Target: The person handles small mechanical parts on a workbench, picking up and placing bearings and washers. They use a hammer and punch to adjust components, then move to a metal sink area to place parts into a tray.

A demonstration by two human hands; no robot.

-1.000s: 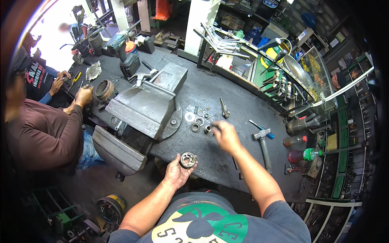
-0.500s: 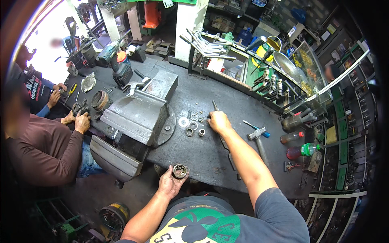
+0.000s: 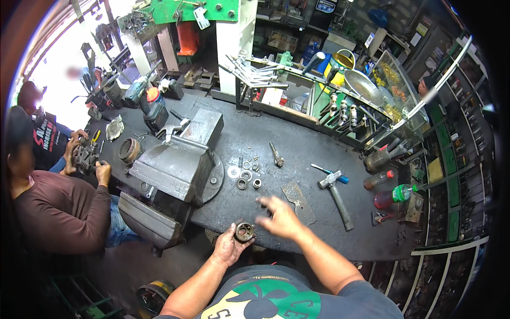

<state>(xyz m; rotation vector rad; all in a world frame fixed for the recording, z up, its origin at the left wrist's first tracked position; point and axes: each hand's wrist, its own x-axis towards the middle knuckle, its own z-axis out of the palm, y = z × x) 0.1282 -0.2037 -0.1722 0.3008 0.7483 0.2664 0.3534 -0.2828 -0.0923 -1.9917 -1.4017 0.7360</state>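
Observation:
My left hand (image 3: 227,249) holds a toothed gear ring (image 3: 244,232) at the bench's near edge, its open centre facing up. My right hand (image 3: 281,217) is open and empty just right of the gear, fingers reaching toward it, slightly blurred. Farther back on the dark bench lies a stepped metal shaft (image 3: 276,154). To its left are several small parts, among them a pale washer (image 3: 233,171), a bearing ring (image 3: 242,184), a short bushing (image 3: 257,183) and a small spring (image 3: 240,161). A flat metal plate (image 3: 299,203) lies beyond my right wrist.
A large bench vise (image 3: 172,165) stands left of the parts. On the right lie a hammer (image 3: 337,199), a blue-handled screwdriver (image 3: 340,178) and bottles (image 3: 390,198). A tool rack (image 3: 297,109) lines the back. Two people work at the left, a hand (image 3: 103,173) on a metal assembly.
My right hand has let go of the shaft and come back toward the gear. The shaft now lies on the bench. My left hand still holds the gear, and the view has shifted slightly.

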